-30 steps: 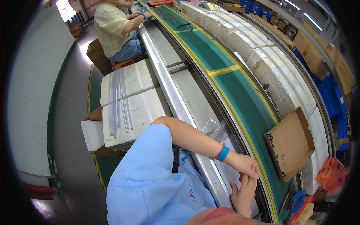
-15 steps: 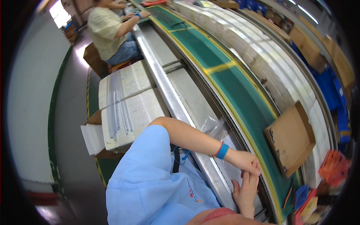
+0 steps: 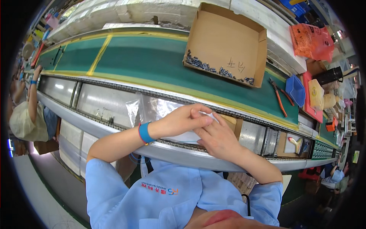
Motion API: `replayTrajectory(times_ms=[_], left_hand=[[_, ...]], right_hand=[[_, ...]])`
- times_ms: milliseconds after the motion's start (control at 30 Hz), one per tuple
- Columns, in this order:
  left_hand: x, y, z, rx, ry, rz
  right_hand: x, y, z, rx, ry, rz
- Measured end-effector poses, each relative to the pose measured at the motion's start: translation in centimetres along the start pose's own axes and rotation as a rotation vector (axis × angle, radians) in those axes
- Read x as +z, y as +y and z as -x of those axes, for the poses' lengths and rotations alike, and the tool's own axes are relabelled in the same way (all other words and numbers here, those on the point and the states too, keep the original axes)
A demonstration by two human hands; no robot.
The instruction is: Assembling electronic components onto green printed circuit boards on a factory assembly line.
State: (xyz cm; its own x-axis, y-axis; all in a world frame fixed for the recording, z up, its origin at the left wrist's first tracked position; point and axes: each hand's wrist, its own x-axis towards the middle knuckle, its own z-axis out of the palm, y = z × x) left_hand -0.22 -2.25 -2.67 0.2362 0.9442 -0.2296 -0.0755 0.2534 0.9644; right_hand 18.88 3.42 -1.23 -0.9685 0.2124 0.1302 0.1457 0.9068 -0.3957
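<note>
Where fingers (image 3: 204, 134) overlap, right hand (image 3: 220, 140) loosely spread; left hand (image 3: 183, 120) curled, grip unclear.

Free passage along green mat (image 3: 145, 53) meets 1 carton (image 3: 228, 42).

Hard to tell, at the centre of the frame, the exact contact between left hand (image 3: 182, 121) and right hand (image 3: 221, 139), given so much overlap. Impossible to see whole, partly hidden behind those hands, the clear plastic (image 3: 134, 110) and the brown cardboard piece (image 3: 232, 123). Too small to identify singly the dark parts (image 3: 196, 62) inside the cardboard box (image 3: 228, 38) at upper centre. Impossible to follow the light blue shirt (image 3: 114, 196) past the lower edge. Difficult to make out the co-worker (image 3: 27, 120) by the dark left rim, blurred, or the tiny distant person (image 3: 337, 176) at lower right.
</note>
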Motion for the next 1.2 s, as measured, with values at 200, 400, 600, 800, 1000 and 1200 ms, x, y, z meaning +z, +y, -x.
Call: replayTrajectory(times_ms=[200, 400, 600, 800, 1000, 1200], left_hand=[[0.3, 0.1, 0.3, -0.033, -0.013, 0.025], [0.0, 0.1, 0.0, -0.046, -0.009, -0.002], [-0.1, 0.2, -0.2, -0.032, -0.01, -0.008], [-0.2, 0.0, -0.1, 0.037, 0.024, -0.043], [0.0, -0.4, -0.2, 0.016, -0.015, -0.078], [0.3, -1.2, -1.3, 0.03, -0.061, -0.044]], right_hand=[[0.0, -0.2, 0.3, -0.024, -0.029, -0.017], [0.0, 0.1, 0.2, -0.023, -0.028, -0.023], [-0.1, 0.3, 0.1, -0.022, -0.042, -0.024], [-0.2, 0.1, -0.1, -0.016, -0.049, -0.016], [-0.4, -0.5, 0.1, -0.018, -0.105, -0.005], [-0.1, -0.5, 0.5, -0.02, -0.078, 0.029]])
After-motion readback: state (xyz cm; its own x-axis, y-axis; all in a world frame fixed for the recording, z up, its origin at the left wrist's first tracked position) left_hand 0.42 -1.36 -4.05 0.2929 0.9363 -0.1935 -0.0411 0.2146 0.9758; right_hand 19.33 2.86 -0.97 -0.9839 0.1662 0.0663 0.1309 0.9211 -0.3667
